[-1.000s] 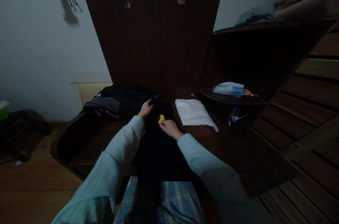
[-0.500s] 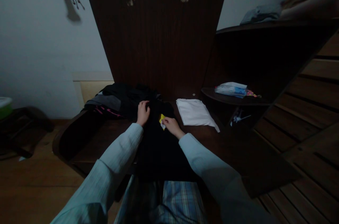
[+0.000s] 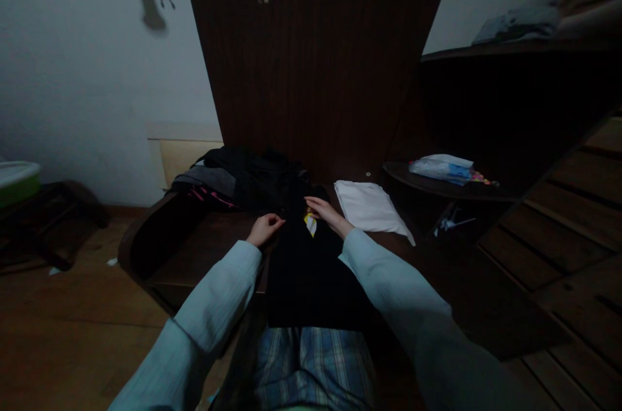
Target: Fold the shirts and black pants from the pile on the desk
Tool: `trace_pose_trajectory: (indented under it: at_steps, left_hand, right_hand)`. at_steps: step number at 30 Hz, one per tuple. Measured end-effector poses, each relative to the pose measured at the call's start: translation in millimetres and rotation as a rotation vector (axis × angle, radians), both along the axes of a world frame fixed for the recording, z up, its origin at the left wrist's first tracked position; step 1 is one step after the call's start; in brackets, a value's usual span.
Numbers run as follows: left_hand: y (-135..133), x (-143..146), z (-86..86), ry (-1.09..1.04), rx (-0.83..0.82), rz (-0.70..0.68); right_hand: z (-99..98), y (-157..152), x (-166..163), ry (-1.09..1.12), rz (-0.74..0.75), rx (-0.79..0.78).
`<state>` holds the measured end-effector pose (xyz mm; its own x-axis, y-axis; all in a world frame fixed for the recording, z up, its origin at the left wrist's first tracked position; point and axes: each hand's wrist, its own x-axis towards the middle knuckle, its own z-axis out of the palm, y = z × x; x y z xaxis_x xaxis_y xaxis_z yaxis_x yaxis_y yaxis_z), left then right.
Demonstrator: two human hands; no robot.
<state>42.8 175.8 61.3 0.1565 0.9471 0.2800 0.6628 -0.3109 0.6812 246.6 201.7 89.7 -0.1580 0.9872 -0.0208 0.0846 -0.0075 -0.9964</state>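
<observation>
A black garment [image 3: 306,281] lies lengthwise in front of me, from the dark wooden bench to just above my plaid-covered lap. At its left edge my left hand [image 3: 265,229] is closed, fingertips pinching the black cloth. My right hand [image 3: 328,213] rests on the upper part of the garment with its fingers stretched out to the left. Below those fingers shows a small yellow and white patch [image 3: 311,224]; whether it is a tag or a print I cannot tell. The right hand partly covers it.
Dark clothes [image 3: 233,177] are heaped at the bench's left end. A folded white cloth [image 3: 372,207] lies right of the garment. Corner shelves [image 3: 451,190] hold a plastic packet [image 3: 440,168]. A tall dark wooden panel [image 3: 311,74] rises behind.
My left hand has come down toward me and closed on the garment's left edge. The right hand has shifted up, its fingers straightened over the yellow patch. The view has swung slightly left.
</observation>
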Motion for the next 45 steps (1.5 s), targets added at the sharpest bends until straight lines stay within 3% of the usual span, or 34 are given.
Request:
trace_pose_trajectory:
  at_steps: [9,16,20,24,30,34,36,41,45]
  left_hand:
    - [-1,-1,-0.9,0.014,0.017,0.007]
    - [-1,0,-1.3,0.034,-0.01,0.013]
    - [0,-1,-0.9,0.062,-0.013,0.01]
    - [-1,-2,0.1,0.064,0.004,-0.004]
    - [-1,-1,2.4,0.037,0.012,-0.008]
    - [-10,1,9.1,-0.042,0.201,0.03]
    - [-21,1,13.2,-0.07,0.227,-0.05]
    - [-50,1,18.1,-0.009,0.08,-0.404]
    - [-56,1,17.4,0.055,0.056,-0.493]
  right_hand:
    - [7.6,5,7,-0.077,-0.048,0.123]
    - [-7.9,-48,57,-0.427,0.079,0.223]
    - [-23.7,-82,78,-0.666,0.097,0.405]
    - [-30.3,-93,84,-0.699,0.079,0.598]
    - [-27.8,-92,84,-0.575,0.097,0.46]
    - [-23.2,-95,88,-0.465,0.12,0.372]
    - [-19.5,-97,92,-0.436,0.187,0.382]
    - [-15.9,-99,99,-0.478,0.315,0.502]
    - [-19.8,-99,98,-0.52,0.313,0.524]
